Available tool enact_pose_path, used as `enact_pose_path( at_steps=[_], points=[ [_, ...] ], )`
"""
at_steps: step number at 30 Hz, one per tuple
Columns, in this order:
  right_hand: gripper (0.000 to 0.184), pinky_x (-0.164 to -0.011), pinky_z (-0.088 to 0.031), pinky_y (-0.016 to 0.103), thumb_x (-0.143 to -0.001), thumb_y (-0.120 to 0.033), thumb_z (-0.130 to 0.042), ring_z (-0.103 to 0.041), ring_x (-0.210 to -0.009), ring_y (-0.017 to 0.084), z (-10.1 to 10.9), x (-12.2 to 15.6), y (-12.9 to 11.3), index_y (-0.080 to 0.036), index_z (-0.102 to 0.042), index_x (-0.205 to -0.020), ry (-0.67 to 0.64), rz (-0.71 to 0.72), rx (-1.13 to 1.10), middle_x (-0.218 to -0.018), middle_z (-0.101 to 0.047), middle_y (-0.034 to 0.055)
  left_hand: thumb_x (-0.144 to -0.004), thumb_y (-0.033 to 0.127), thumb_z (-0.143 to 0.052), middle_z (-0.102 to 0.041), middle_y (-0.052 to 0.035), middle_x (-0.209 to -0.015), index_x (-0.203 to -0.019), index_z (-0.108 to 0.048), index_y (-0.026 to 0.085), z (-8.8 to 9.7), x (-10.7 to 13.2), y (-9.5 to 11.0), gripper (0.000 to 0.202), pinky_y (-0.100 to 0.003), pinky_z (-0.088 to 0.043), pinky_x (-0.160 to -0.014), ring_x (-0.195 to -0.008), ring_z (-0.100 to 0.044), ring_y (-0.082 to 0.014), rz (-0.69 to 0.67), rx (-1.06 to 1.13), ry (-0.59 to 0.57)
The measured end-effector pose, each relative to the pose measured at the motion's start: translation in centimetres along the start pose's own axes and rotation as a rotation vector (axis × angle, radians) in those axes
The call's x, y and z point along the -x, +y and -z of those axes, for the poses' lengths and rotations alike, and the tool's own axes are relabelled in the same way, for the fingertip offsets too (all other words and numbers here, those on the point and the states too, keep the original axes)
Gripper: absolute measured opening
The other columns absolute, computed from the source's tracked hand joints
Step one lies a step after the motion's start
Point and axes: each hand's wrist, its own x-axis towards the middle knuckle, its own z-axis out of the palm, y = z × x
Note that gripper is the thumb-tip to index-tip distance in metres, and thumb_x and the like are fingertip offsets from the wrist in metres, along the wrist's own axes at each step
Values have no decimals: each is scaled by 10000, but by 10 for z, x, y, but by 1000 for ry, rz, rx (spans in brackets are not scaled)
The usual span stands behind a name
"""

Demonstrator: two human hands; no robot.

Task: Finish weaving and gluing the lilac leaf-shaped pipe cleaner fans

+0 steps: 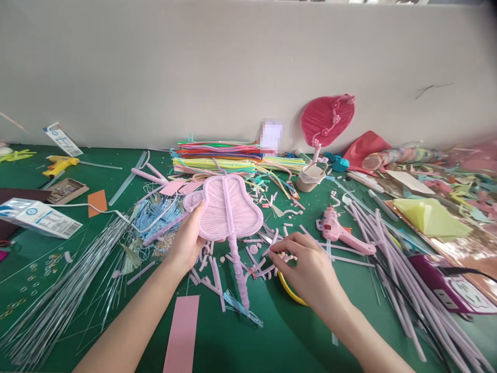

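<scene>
Head view: the left hand (188, 238) grips the lilac fan (216, 207) by its left edge, above the counter (289, 342). Right of the fan, the right hand (306, 256) has fingertips drawn together; I cannot tell whether they pinch anything.

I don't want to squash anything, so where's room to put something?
Nearest the camera, the green table is bare between the flat pink rectangular card and the right forearm. A smaller patch lies between the yellow plastic glue gun and the orange paper card. Lilac scraps crowd around the fuzzy lilac fan's handle.
</scene>
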Motion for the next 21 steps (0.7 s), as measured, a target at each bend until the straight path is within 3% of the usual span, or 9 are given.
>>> enact_pose_path(
  at_steps=[5,11,21],
  points=[
    [83,-686,-492,318,-852,-223,-628,-597,-776,196,5,-10,-26,-219,-706,-824,203,178,-170,-811,-636,43,-871,350,-578,-744,-58,-1026,-1080,-703,197,-7,10,-3,287,-278,-613,-624,-896,-707,-244,-21,-62,-56],
    [84,-661,-495,317,-836,-174,-636,-570,-748,189,-11,-19,-38,-227,-700,-824,211,222,-231,-771,-622,33,-851,376,-606,-754,-67,-994,-1097,-703,179,-13,16,-5,330,-318,-600,-709,-955,-693,-274,-30,-53,-110],
    [97,-654,-511,330,-837,-175,-631,-569,-758,194,-15,-19,-36,-230,-708,-816,187,233,-221,-781,-626,37,-823,430,-638,-760,-77,-970,-1096,-710,174,-12,15,-7,381,-336,-545,-831,-1001,-676,-283,-52,-56,-139]
  ],
)
